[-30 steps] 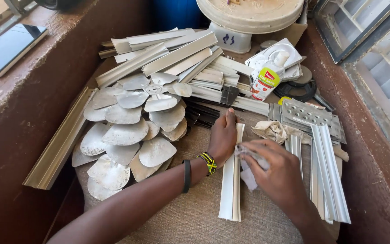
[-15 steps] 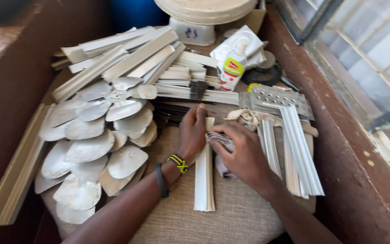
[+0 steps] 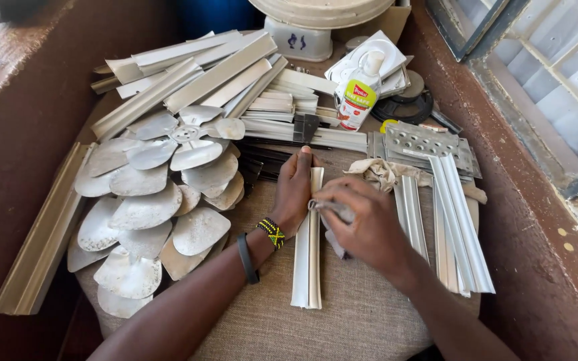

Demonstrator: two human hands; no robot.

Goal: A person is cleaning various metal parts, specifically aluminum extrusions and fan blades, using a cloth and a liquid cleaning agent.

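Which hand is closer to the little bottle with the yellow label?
The left hand. Its fingers reach up along the long metal strip, just below the bottle. The right hand sits lower down, rubbing the strip with a cloth, farther from the bottle.

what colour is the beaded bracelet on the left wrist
Yellow, green and black beads on the bracelet, clearest in the head view.

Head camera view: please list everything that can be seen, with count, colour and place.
Metal strip: one, silver-white, centre, on the cloth.
Small rag: one, grey, on the strip.
Fan blades: a pile, silver, left.
Strip stack: many, silver, top.
Loose strips: several, silver, right.
Bottle: one, white with green label, top centre.
Perforated plate: one, grey, upper right.
Woven cloth: one, beige, underneath.
Left hand: pressing on the strip.
Right hand: holding the rag.
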